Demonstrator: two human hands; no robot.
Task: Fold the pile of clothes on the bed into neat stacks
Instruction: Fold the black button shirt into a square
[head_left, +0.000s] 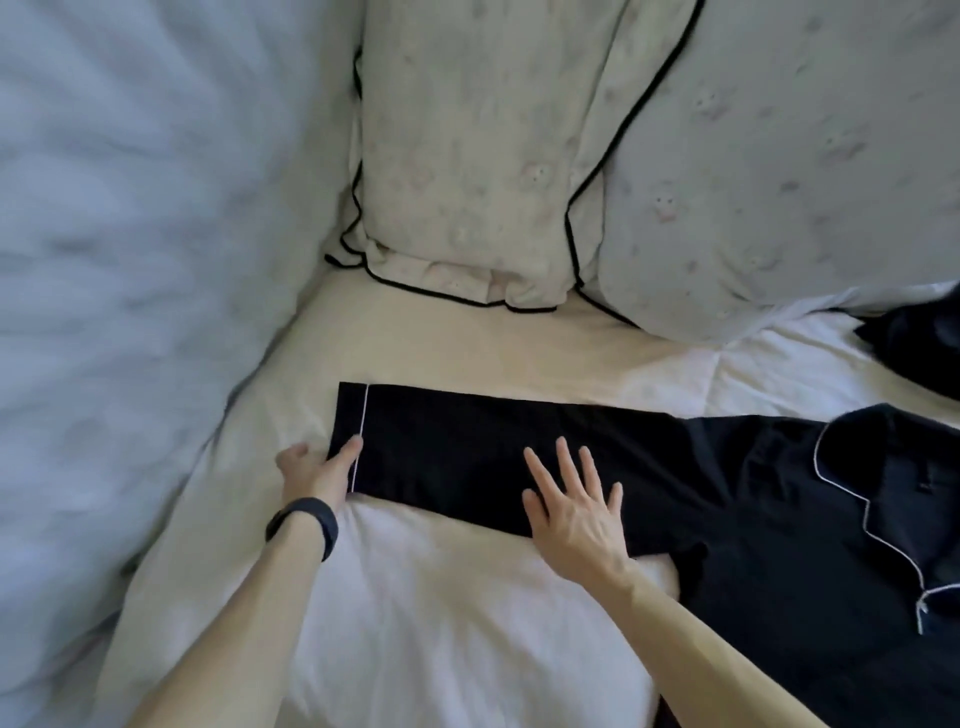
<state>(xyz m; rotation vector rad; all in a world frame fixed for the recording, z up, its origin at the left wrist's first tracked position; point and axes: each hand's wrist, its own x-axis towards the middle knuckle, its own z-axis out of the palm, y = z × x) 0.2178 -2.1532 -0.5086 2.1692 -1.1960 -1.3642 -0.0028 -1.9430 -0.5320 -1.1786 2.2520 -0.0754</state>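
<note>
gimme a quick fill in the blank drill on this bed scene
1. The left hand pinches the sleeve of the black pajama shirt at its ____.
2. The right hand lies ____ on the sleeve, fingers spread.
3. The piping on the shirt's collar is ____.
4. The black wristband sits on the ____ wrist.
Missing words: cuff; flat; white; left.
</note>
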